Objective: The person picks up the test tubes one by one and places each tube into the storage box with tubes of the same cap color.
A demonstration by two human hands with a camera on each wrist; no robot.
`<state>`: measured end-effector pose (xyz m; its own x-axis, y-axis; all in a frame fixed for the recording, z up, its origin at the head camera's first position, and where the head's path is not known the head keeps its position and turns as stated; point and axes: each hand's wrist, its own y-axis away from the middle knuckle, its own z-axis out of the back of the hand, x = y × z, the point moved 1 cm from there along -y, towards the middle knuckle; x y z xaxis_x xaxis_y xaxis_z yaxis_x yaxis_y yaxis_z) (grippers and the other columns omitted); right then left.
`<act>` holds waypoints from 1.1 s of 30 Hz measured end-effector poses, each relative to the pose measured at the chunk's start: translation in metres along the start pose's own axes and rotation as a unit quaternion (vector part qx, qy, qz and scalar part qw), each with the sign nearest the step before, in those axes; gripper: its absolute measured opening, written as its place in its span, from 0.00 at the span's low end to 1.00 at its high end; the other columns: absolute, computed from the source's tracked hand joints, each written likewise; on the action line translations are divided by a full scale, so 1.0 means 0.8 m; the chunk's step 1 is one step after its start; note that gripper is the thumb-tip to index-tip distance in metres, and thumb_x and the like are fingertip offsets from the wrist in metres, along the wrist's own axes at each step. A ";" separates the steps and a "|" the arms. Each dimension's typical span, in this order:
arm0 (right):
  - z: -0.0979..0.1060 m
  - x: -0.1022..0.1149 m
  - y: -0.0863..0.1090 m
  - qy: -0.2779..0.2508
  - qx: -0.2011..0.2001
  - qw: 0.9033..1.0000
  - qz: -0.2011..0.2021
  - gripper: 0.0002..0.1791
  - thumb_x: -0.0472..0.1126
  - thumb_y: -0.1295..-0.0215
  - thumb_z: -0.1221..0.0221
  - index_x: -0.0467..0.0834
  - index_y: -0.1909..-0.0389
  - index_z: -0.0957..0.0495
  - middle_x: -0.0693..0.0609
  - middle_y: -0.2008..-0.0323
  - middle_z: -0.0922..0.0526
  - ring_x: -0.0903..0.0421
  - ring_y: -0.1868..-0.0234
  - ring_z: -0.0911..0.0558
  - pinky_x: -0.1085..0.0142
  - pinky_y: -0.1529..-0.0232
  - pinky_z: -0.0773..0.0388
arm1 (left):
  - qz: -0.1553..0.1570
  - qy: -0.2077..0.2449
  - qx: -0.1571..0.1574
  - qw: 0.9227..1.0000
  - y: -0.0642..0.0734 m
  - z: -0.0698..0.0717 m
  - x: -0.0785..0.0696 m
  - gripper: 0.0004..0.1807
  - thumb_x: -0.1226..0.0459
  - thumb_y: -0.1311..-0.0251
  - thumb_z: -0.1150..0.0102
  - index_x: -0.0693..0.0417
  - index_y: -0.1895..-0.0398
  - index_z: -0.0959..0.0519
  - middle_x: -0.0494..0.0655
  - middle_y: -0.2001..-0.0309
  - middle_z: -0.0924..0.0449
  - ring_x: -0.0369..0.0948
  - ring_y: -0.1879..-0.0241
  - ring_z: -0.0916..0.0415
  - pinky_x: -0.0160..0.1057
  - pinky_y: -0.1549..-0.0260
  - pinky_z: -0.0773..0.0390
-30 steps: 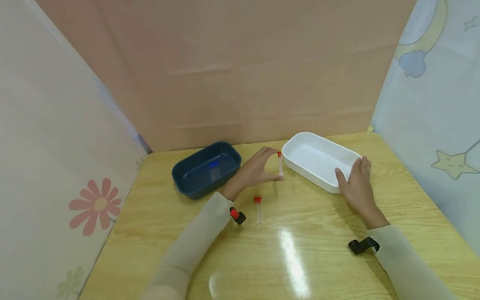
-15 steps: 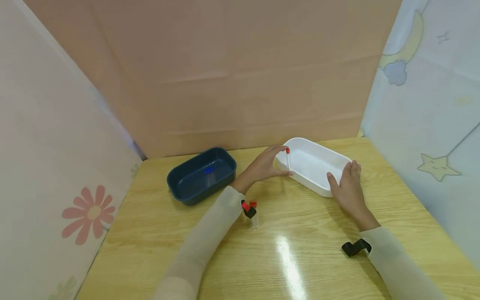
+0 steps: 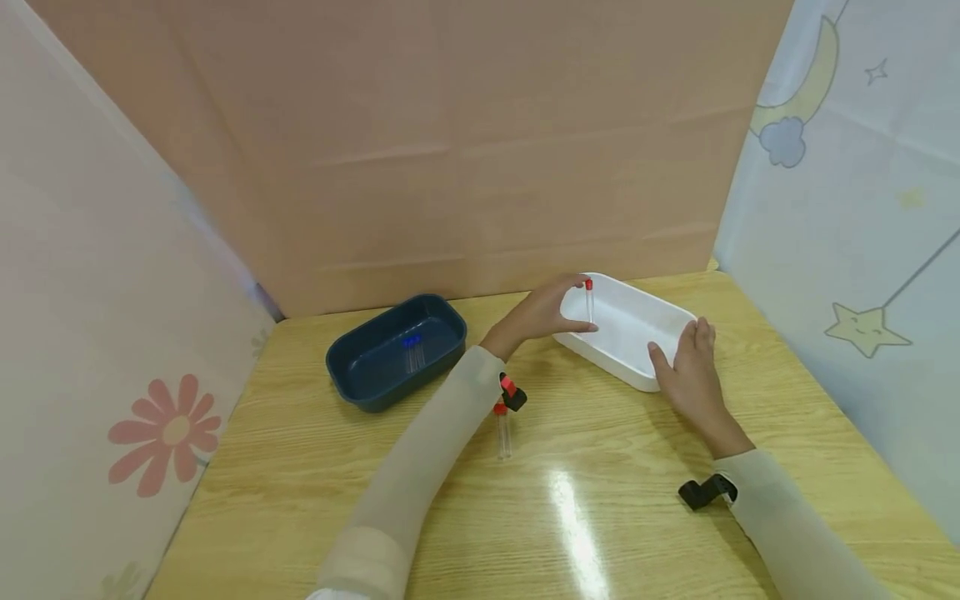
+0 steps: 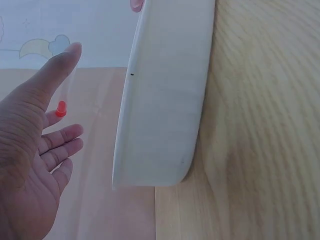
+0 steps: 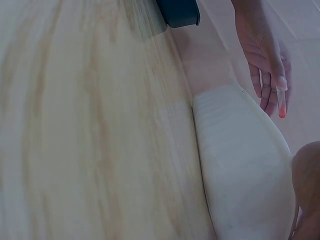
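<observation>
Left grip [image 3: 550, 309] pinches a tube [image 3: 590, 305]; right grip [image 3: 694, 375], spread, touches white tray [image 3: 626, 321]; navy tray [image 3: 371, 395] holds blue-capped tubes [image 3: 415, 356].

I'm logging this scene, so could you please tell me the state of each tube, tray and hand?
Held tube: capped in red, clear of the table.
Left hand: pinching that tube.
White tray: right side up.
Right hand: touching the white tray.
Dark blue tray: right side up.
Blue-capped tubes: inside the dark blue tray.
Red-capped tubes: lying on the table, partly hidden.
</observation>
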<state>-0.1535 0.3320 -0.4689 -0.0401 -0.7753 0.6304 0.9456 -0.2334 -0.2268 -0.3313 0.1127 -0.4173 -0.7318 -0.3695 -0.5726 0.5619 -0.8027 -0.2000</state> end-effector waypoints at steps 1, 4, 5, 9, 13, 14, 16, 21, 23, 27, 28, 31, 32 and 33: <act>0.000 0.000 0.000 0.000 0.000 1.000 0.001 0.48 0.54 0.20 0.57 0.20 0.27 0.71 0.30 0.24 0.80 0.34 0.24 0.77 0.36 0.28 0.68 | -0.004 0.000 0.001 1.000 -0.005 0.000 0.001 0.52 0.41 0.47 0.26 0.52 0.23 0.37 0.43 0.32 0.30 0.42 0.32 0.33 0.34 0.34 0.36; 0.000 -0.001 0.000 0.002 -0.002 1.000 0.003 0.48 0.54 0.20 0.56 0.21 0.27 0.70 0.30 0.24 0.79 0.34 0.24 0.77 0.36 0.28 0.67 | -0.004 -0.010 0.009 1.000 -0.015 -0.001 0.001 0.52 0.41 0.47 0.27 0.53 0.23 0.38 0.43 0.33 0.29 0.40 0.34 0.32 0.33 0.35 0.35; 0.001 0.000 0.001 0.002 -0.003 1.000 0.003 0.48 0.54 0.20 0.56 0.20 0.27 0.70 0.30 0.24 0.79 0.34 0.24 0.77 0.36 0.28 0.67 | -0.001 -0.016 0.017 1.000 -0.018 -0.001 0.000 0.51 0.41 0.46 0.27 0.53 0.24 0.37 0.44 0.34 0.28 0.40 0.35 0.32 0.33 0.35 0.35; 0.001 0.004 0.001 0.001 -0.005 1.000 0.006 0.48 0.53 0.20 0.56 0.21 0.27 0.70 0.30 0.24 0.78 0.35 0.24 0.76 0.36 0.28 0.67 | 0.015 -0.032 0.056 0.998 -0.023 -0.005 -0.001 0.49 0.41 0.45 0.28 0.52 0.25 0.36 0.46 0.37 0.26 0.40 0.39 0.30 0.34 0.38 0.32; 0.001 0.005 -0.001 0.001 -0.006 1.000 0.010 0.48 0.53 0.20 0.55 0.20 0.27 0.69 0.29 0.24 0.77 0.35 0.23 0.75 0.37 0.28 0.66 | 0.033 -0.034 0.077 0.996 -0.028 -0.011 0.001 0.49 0.43 0.44 0.28 0.52 0.24 0.37 0.46 0.37 0.27 0.39 0.40 0.29 0.33 0.40 0.31; 0.000 0.005 -0.001 0.000 -0.006 1.000 0.011 0.48 0.53 0.20 0.55 0.20 0.27 0.69 0.29 0.24 0.77 0.35 0.23 0.75 0.37 0.27 0.66 | 0.036 -0.035 0.079 0.996 -0.029 -0.012 0.001 0.48 0.43 0.44 0.28 0.52 0.25 0.37 0.46 0.37 0.26 0.39 0.40 0.29 0.33 0.40 0.31; 0.000 0.006 -0.002 0.001 -0.008 1.000 0.010 0.48 0.53 0.21 0.55 0.20 0.27 0.68 0.28 0.24 0.76 0.34 0.23 0.75 0.37 0.27 0.66 | 0.043 -0.035 0.083 0.995 -0.032 -0.015 0.002 0.47 0.43 0.44 0.27 0.52 0.26 0.35 0.46 0.38 0.26 0.39 0.41 0.28 0.33 0.41 0.30; -0.002 0.007 -0.001 0.000 -0.007 1.000 0.006 0.48 0.53 0.21 0.56 0.20 0.27 0.69 0.29 0.24 0.77 0.34 0.23 0.75 0.37 0.28 0.66 | 0.053 -0.047 0.102 0.992 -0.036 -0.024 0.005 0.43 0.44 0.44 0.27 0.52 0.30 0.32 0.47 0.40 0.25 0.40 0.42 0.27 0.34 0.43 0.29; -0.002 0.008 -0.001 -0.001 -0.006 1.000 0.007 0.48 0.53 0.21 0.56 0.20 0.27 0.69 0.29 0.24 0.78 0.34 0.24 0.75 0.36 0.28 0.66 | 0.056 -0.062 0.107 0.991 -0.037 -0.028 0.005 0.41 0.45 0.44 0.27 0.52 0.31 0.31 0.47 0.40 0.25 0.40 0.42 0.27 0.34 0.43 0.28; -0.002 0.009 -0.001 -0.002 -0.006 1.000 0.010 0.48 0.52 0.21 0.55 0.20 0.27 0.69 0.28 0.24 0.77 0.33 0.24 0.75 0.35 0.28 0.66 | 0.065 -0.101 0.112 0.986 -0.042 -0.037 0.005 0.39 0.45 0.44 0.27 0.51 0.33 0.29 0.45 0.41 0.23 0.39 0.43 0.26 0.34 0.42 0.29; -0.002 0.010 -0.001 0.000 -0.007 1.000 0.010 0.48 0.52 0.21 0.55 0.20 0.27 0.69 0.28 0.24 0.77 0.32 0.24 0.74 0.35 0.29 0.65 | 0.067 -0.112 0.112 0.985 -0.044 -0.039 0.004 0.39 0.44 0.44 0.27 0.51 0.34 0.29 0.45 0.42 0.22 0.38 0.44 0.26 0.34 0.43 0.29; -0.001 0.009 -0.001 0.003 -0.008 1.000 0.008 0.48 0.53 0.21 0.56 0.20 0.27 0.69 0.28 0.24 0.77 0.32 0.23 0.73 0.34 0.29 0.63 | 0.078 -0.143 0.114 0.980 -0.047 -0.043 -0.002 0.38 0.43 0.45 0.27 0.49 0.36 0.27 0.43 0.44 0.21 0.37 0.46 0.26 0.34 0.43 0.30; -0.002 0.009 -0.001 0.002 -0.007 1.000 0.009 0.48 0.53 0.21 0.55 0.20 0.27 0.69 0.28 0.24 0.77 0.32 0.24 0.73 0.34 0.29 0.63 | 0.086 -0.151 0.114 0.978 -0.046 -0.044 -0.003 0.38 0.42 0.46 0.27 0.48 0.36 0.26 0.42 0.45 0.21 0.37 0.47 0.26 0.34 0.44 0.30; -0.003 0.008 -0.001 0.001 -0.006 1.000 0.009 0.48 0.53 0.21 0.55 0.20 0.27 0.69 0.28 0.24 0.77 0.31 0.24 0.73 0.34 0.29 0.63 | 0.095 -0.157 0.116 0.976 -0.046 -0.046 -0.003 0.38 0.42 0.47 0.26 0.47 0.37 0.25 0.41 0.46 0.21 0.37 0.48 0.26 0.34 0.44 0.30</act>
<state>-0.1550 0.3256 -0.4667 -0.0248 -0.7805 0.6247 0.9419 -0.2276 -0.2470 -0.3364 0.1602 -0.4378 -0.7252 -0.6180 -0.3034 0.6232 -0.7766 0.0922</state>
